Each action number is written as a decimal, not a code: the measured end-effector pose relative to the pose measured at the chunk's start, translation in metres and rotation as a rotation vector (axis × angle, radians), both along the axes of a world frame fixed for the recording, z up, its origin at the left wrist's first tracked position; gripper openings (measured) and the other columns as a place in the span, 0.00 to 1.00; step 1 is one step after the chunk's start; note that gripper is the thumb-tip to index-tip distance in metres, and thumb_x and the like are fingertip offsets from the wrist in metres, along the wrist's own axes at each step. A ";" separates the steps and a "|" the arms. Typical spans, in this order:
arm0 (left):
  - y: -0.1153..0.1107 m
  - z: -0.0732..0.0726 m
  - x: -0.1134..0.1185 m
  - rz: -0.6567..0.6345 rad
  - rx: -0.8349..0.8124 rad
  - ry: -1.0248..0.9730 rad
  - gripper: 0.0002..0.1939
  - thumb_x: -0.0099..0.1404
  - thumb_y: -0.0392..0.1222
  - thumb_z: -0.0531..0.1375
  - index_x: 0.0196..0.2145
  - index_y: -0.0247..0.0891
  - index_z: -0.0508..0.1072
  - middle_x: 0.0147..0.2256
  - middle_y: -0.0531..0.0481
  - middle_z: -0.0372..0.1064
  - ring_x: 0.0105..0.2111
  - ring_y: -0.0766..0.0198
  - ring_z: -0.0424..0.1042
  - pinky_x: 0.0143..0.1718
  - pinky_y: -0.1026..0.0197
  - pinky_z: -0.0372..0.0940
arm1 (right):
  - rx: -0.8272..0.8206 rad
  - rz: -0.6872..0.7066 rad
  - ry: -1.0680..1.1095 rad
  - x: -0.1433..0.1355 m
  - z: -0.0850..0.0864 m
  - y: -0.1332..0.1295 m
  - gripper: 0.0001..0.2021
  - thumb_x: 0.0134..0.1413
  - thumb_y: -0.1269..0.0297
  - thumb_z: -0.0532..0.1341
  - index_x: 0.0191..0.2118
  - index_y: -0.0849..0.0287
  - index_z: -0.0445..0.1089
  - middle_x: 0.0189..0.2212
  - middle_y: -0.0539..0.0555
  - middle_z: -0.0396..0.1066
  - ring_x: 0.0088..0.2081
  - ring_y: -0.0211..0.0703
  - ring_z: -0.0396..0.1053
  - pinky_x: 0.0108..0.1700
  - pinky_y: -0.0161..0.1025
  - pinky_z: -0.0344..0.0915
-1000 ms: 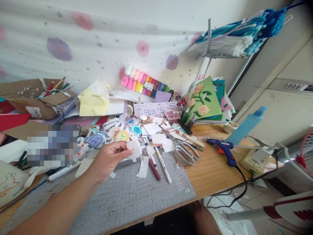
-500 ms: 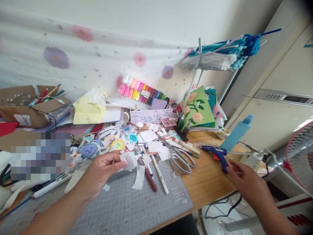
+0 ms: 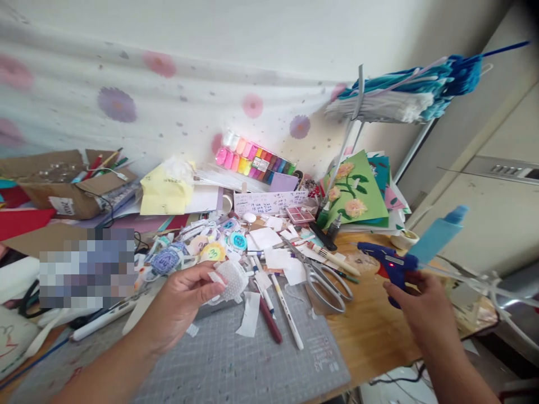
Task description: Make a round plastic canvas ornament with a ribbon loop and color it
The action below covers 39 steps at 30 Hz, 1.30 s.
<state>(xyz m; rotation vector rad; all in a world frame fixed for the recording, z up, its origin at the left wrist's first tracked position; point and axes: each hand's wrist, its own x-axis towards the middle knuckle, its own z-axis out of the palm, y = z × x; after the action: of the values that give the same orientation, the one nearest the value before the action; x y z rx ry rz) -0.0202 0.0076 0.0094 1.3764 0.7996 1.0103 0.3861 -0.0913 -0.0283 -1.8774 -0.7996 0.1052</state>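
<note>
Between thumb and fingers, my left hand [image 3: 187, 297] pinches a round white textured piece [image 3: 232, 280] above the grey cutting mat [image 3: 278, 367]. My right hand [image 3: 421, 297] is wrapped round the handle of a blue glue gun [image 3: 389, 264], whose nozzle points left over the wooden table. A small red light shows on the gun's body. Grey scissors [image 3: 326, 280] lie between the two hands. A dark red pen [image 3: 270, 320] and a white marker [image 3: 287, 312] rest on the mat, beside a strip of white paper [image 3: 249, 314].
Paper scraps and round numbered badges [image 3: 213, 252] crowd the table's middle. Behind stand a cardboard box [image 3: 54, 193], colourful clay packs [image 3: 252, 160] and a green flower card [image 3: 357, 188]. A light blue bottle [image 3: 440, 233] stands near the glue gun, with cables at right.
My right hand has closed round the glue gun and lifted it. The view has shifted, so the table items appear further right. My left hand still holds the white piece.
</note>
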 end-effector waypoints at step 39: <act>0.008 0.009 -0.023 0.171 0.451 0.201 0.09 0.52 0.33 0.67 0.27 0.49 0.82 0.33 0.49 0.80 0.34 0.55 0.77 0.36 0.59 0.69 | -0.012 1.381 -0.004 -0.170 0.050 0.081 0.05 0.53 0.70 0.56 0.28 0.58 0.65 0.30 0.52 0.63 0.32 0.42 0.64 0.33 0.38 0.63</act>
<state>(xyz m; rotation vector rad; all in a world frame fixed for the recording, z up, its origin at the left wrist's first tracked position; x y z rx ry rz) -0.0430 0.0157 0.0186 1.8402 0.8828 1.2507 0.2158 -0.0102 0.0221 -1.0123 -1.9433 0.9409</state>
